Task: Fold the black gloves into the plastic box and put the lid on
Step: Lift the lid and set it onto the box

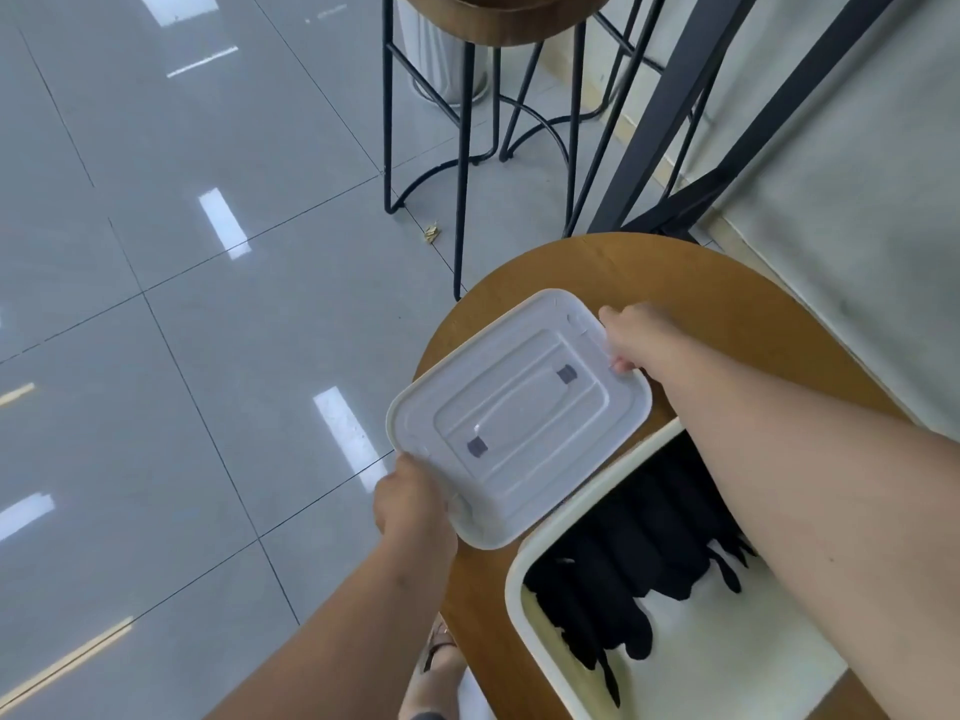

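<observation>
I have the translucent plastic lid [519, 415] up in both hands, over the far-left edge of the round wooden bench [727, 304]. My left hand [413, 504] has its grip clamped on the lid's near-left corner, thumb on top and fingers hidden beneath. My right hand [631, 335] pinches the far-right corner, its grip likewise closed on the rim. The lid sits tilted and turned relative to the box, its near edge just overlapping the box's far-left corner.

The plastic box [524, 574] stands at the near-right part of the bench, open, with the black gloves [618, 563] already lying inside along its left side. My right forearm crosses over the box and hides part of them, so I cannot tell how neatly they are folded.

I judge the folding step done and the closing step in hand. The next move calls for swinging the lid toward me and to the right, turning it until its edges run parallel with the box rim, lowering it level, then pressing round the rim. A glove finger poking above the rim could stop it seating.
</observation>
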### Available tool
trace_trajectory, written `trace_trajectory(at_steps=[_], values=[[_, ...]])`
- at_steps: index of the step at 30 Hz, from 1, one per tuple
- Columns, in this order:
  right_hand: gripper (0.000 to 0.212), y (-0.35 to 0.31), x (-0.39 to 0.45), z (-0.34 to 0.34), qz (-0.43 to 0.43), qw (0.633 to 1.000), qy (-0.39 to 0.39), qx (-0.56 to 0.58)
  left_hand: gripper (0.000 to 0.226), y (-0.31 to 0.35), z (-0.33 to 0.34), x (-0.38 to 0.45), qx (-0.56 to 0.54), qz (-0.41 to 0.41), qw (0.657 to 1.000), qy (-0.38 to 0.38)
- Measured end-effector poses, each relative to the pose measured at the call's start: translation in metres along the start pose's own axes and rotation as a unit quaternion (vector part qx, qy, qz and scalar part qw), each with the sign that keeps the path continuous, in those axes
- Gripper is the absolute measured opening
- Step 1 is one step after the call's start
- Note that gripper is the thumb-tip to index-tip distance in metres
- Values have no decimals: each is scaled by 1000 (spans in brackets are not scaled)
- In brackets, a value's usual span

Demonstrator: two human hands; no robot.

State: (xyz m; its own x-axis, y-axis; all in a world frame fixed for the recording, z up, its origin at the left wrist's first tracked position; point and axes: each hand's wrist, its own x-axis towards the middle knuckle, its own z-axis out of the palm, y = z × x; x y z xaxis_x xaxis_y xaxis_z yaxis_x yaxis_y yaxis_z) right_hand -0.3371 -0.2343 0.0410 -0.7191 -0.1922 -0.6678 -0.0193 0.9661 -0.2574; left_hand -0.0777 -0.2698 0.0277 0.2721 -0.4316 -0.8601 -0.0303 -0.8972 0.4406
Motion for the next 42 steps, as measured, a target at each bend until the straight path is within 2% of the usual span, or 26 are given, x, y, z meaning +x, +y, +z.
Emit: trace_trajectory(at_steps=[2,5,9,13,16,19,21,23,25,27,29,31,35,42], values=[[48,0,-1,-8,-23,998,2,60,40,8,-4,-7,-21,-4,1000,-3],[45,-2,-12,-28,-22,984,17,175,27,26,-14,-29,-58,-16,998,-2],[41,6,-41,-67,-53,940,6,337,13,40,-30,-65,-79,20,994,-76],[16,39,-79,-105,-83,907,-73,407,2,35,-52,-91,-89,51,980,-170],[8,75,-104,-128,-67,878,-122,457,7,15,-73,-109,-79,56,969,-227],[18,105,-116,-139,-91,933,-121,326,11,-12,-90,-124,-13,110,962,-248],[25,122,-130,-138,-128,958,-92,238,24,-35,-99,-134,23,154,955,-252],[32,135,-138,-132,-152,964,-33,216,37,-59,-106,-142,42,176,954,-241],[32,147,-148,-124,-166,969,4,183,33,-83,-110,-145,68,191,956,-213],[33,160,-155,-115,-174,972,16,160,17,-104,-112,-146,101,207,956,-181],[37,171,-162,-107,-178,973,33,144,10,-118,-114,-148,132,229,952,-151],[36,182,-169,-100,-186,974,52,117,10,-127,-116,-151,154,247,948,-131],[18,195,-175,-94,-211,972,71,79,11,-144,-115,-156,172,255,945,-108],[17,205,-167,-87,-225,969,85,51,12,-156,-110,-153,185,257,944,-91]])
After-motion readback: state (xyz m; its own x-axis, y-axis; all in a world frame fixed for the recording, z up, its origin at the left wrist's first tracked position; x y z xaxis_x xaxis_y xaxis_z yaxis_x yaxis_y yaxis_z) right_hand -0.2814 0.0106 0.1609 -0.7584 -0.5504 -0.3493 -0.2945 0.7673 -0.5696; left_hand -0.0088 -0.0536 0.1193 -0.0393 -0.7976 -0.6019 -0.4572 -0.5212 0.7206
